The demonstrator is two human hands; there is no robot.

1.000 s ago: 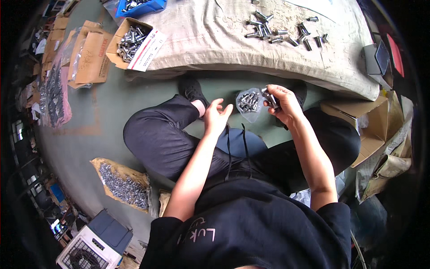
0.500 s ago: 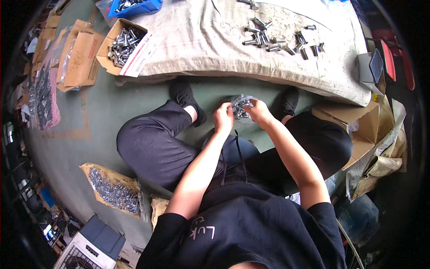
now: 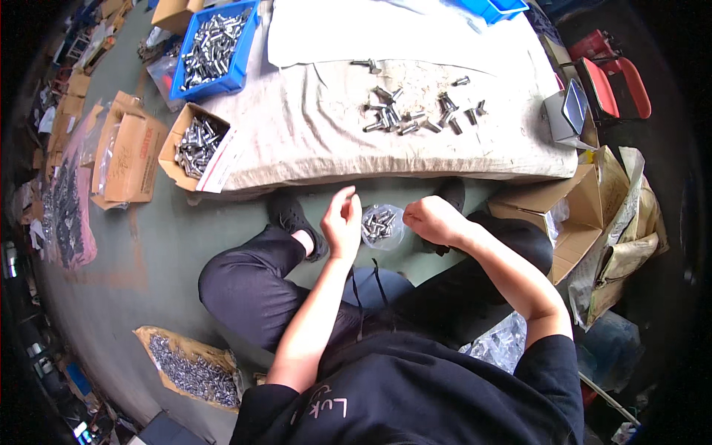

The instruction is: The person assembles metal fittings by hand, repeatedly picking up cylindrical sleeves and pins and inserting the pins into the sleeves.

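Note:
A clear plastic bag point(image 3: 383, 239) of shiny metal bolts sits between my two hands, its mouth facing up. To its left is my left hand point(image 3: 343, 225), fingers loosely bent and pointing up, with nothing seen in them. My right hand point(image 3: 436, 221) is closed at the bag's right side, knuckles up. Whatever its fingers pinch, if anything, is hidden. Beyond the bag, loose bolts point(image 3: 389, 115) lie scattered on a cloth-covered surface point(image 3: 311, 141).
A blue bin point(image 3: 236, 80) and an open cardboard box point(image 3: 169, 157), both holding bolts, stand at the far left. Small metal parts fill a tray point(image 3: 169, 371) at the lower left. An open carton point(image 3: 582, 241) stands right of my knee, below a red chair point(image 3: 599, 87).
Both hands have come off the bag's rim and now flank it, further apart. The right hand has closed. The view has shifted, showing more of the covered surface and the blue bin.

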